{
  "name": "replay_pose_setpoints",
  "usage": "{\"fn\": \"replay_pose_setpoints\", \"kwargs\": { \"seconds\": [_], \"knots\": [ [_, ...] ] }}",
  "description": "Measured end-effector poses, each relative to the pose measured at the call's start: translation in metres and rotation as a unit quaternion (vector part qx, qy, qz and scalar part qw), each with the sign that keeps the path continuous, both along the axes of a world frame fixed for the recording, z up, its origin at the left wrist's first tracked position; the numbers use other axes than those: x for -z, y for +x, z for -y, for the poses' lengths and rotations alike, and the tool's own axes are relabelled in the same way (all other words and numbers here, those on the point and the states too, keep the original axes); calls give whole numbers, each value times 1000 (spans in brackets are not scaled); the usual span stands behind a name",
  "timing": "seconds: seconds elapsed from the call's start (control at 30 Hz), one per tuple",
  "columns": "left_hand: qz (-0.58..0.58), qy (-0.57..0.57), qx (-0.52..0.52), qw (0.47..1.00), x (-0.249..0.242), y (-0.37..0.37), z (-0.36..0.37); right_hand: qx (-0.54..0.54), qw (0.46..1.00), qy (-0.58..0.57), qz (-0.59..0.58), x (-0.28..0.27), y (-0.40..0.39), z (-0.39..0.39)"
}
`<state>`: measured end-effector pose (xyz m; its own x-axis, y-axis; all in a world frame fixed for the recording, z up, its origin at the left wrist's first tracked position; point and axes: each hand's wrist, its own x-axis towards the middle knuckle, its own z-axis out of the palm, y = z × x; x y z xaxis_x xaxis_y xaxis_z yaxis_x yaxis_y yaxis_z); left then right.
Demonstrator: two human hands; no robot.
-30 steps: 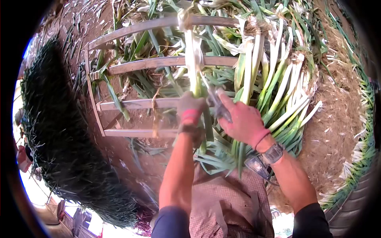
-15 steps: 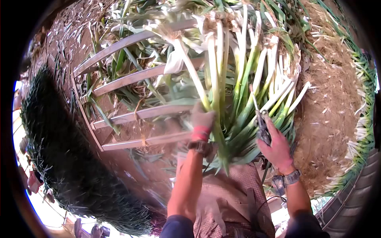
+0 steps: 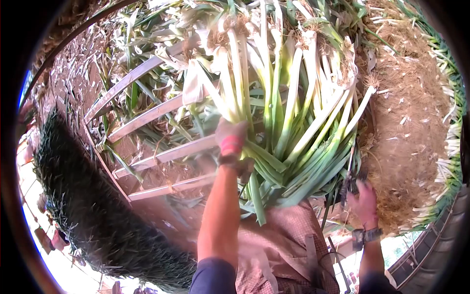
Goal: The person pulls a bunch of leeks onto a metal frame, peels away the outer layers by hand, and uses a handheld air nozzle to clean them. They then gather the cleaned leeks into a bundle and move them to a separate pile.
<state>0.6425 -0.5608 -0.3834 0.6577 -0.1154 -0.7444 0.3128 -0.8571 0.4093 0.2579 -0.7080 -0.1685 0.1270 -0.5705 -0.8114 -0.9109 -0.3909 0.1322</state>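
My left hand point(image 3: 231, 134), gloved with a red band at the wrist, is closed round a few green onions point(image 3: 234, 73). Their roots point away from me and their green leaves hang towards my lap. To the right, more green onions point(image 3: 293, 93) lie in a loose fan across the frame and over my knees. My right hand point(image 3: 363, 203) is low on the right, beside the leaves, with its fingers on a dark air blow gun point(image 3: 346, 185). The gun's thin nozzle points upward; the grip is partly hidden and blurred.
A slatted metal rack point(image 3: 147, 110) stands left of the onions over peelings. A dark green heap of leaves point(image 3: 93, 201) lies at the far left. Bundled onions point(image 3: 448, 142) line the right edge beyond root-strewn ground point(image 3: 406, 122). A checked cloth point(image 3: 281, 240) covers my lap.
My left hand has moved left and slightly up with the onions it holds. My right hand has drawn down and right with the air blow gun, away from the onion stalks.
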Motion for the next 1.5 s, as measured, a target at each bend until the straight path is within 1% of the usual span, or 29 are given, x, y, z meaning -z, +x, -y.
{"fn": "replay_pose_setpoints", "kwargs": {
  "seconds": [0.03, 0.07, 0.1, 0.17, 0.2, 0.23, 0.27, 0.3, 0.33, 0.4, 0.43, 0.47, 0.6, 0.67, 0.7, 0.73, 0.8, 0.87, 0.93, 1.0, 1.03, 1.1, 1.2, 1.27, 1.33, 1.37, 1.4, 1.47, 1.5],
  "knots": [
    [-5, -7, -4, 1000, 0, -2, -2, 61, 983, -62, 164, 13, 13, 5],
    [-4, -7, -3, 1000, -4, -4, -3, 76, 969, -52, 231, 20, 41, 16],
    [-22, -41, -41, 998, -10, -5, -3, 90, 949, -43, 298, 29, 76, 27],
    [-39, -99, -89, 990, -24, -4, -4, -3, 928, -57, 367, 59, 145, 45],
    [-39, -98, -90, 990, -22, -5, -8, 2, 923, -48, 381, 74, 181, 53],
    [-42, -124, -101, 986, -18, -6, -15, -9, 906, -55, 419, 97, 213, 57],
    [-46, -150, -113, 981, -13, -6, -23, -68, 870, -102, 478, 127, 240, 61],
    [-58, -170, -121, 976, -2, -8, -32, -48, 905, -65, 417, 130, 276, 64],
    [-60, -175, -115, 976, 5, -8, -41, -48, 906, -84, 412, 152, 299, 65],
    [-63, -212, -130, 967, 0, -7, -52, -43, 926, -77, 368, 169, 345, 70],
    [-77, -196, -132, 969, -4, -5, -56, -49, 946, -71, 314, 176, 361, 71],
    [-84, -216, -150, 961, -11, -3, -60, -54, 962, -66, 258, 183, 367, 72],
    [-95, -193, -141, 966, -27, 6, -71, -38, 958, -117, 260, 207, 369, 61],
    [-99, -224, -168, 955, -31, 9, -77, 19, 965, -109, 238, 189, 369, 49],
    [-98, -225, -171, 954, -30, 10, -82, -1, 960, -116, 254, 185, 363, 41],
    [-104, -237, -174, 950, -27, 9, -88, 20, 965, -88, 248, 173, 359, 31],
    [-118, -258, -179, 942, -24, 10, -98, 8, 980, 7, 198, 163, 352, 15],
    [-124, -262, -186, 939, -31, 12, -96, -27, 972, -20, 234, 181, 342, -11],
    [-110, -269, -188, 938, -31, 12, -98, -18, 979, 48, 196, 180, 353, -10],
    [-105, -256, -177, 944, -30, 14, -99, 50, 976, 90, 192, 200, 365, -12],
    [-109, -261, -188, 940, -33, 16, -98, 53, 976, 92, 190, 211, 368, -14],
    [-124, -276, -205, 931, -30, 18, -102, 118, 948, 48, 292, 234, 371, -20],
    [-118, -255, -197, 939, -36, 21, -103, 122, 934, 90, 324, 263, 361, -22],
    [-121, -252, -209, 937, -26, 17, -110, 138, 927, 100, 333, 254, 355, -23],
    [-104, -252, -178, 945, -26, 15, -116, 339, 828, 215, 392, 226, 351, -26],
    [-112, -268, -200, 936, -32, 14, -116, 403, 729, 251, 494, 215, 349, -32],
    [-137, -258, -202, 935, -40, 13, -116, 416, 699, 272, 514, 207, 348, -32],
    [-130, -248, -168, 945, -49, 9, -118, 243, 803, 239, 489, 186, 351, -30],
    [-114, -305, -194, 926, -46, 1, -119, 242, 790, 273, 492, 177, 356, -33]
  ]
}}
